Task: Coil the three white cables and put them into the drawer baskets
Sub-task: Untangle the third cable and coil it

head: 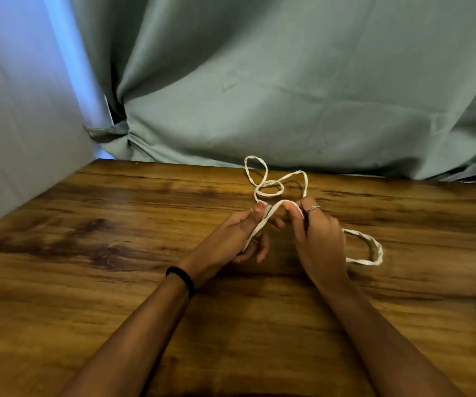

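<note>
Both hands work over the wooden surface (pixel 116 253). Left hand (pixel 239 233) pinches the white cable (pixel 265 191) between thumb and fingers (pixel 260 208). Right hand (pixel 318 233) has its fingers curled round the same cable. Loose loops lie beyond the hands, near the surface's far edge; another loop lies right of the right hand. Green curtain (pixel 288 81) hangs behind.

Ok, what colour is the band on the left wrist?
Black. The wristband shows clearly in the head view, just behind the left hand.
</note>
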